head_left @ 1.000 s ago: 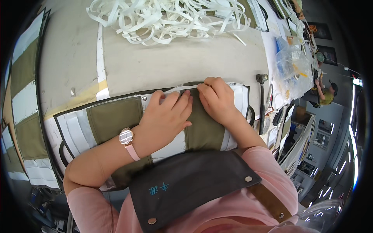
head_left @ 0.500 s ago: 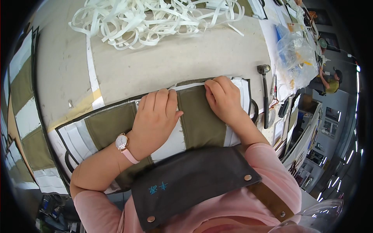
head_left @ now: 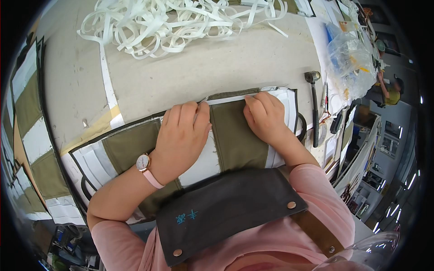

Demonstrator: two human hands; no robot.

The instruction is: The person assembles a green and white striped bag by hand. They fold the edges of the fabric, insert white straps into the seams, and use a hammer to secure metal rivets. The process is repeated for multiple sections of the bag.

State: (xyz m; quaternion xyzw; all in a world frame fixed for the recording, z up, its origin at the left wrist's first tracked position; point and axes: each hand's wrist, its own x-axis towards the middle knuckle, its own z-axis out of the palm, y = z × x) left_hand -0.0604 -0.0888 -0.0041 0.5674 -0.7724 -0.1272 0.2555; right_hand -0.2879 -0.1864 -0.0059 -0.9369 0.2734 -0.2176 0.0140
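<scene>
An olive-and-white fabric panel (head_left: 239,140) with dark edging lies in front of me, its near side against my dark apron. A narrow white strip (head_left: 231,100) runs along its far edge between my hands. My left hand (head_left: 181,135), wearing a watch with a pink strap, rests on the panel with its fingers bent over the far edge, pressing at one end of the strip. Farther right, my right hand (head_left: 269,115) is closed, thumb and fingers pinching the strip at the edge. Its fingertips are partly hidden.
A tangled heap of white strips (head_left: 149,29) covers the table's far side. Right of the panel lies a black-handled hammer (head_left: 314,110), with a clear plastic bag (head_left: 350,61) beyond. Similar panels (head_left: 43,167) stand at the left. A person (head_left: 389,92) works at far right.
The whole view has shifted slightly, so the panel and hammer sit a little farther right. Both hands keep about the same places on the edge; the white strip between them shows more plainly.
</scene>
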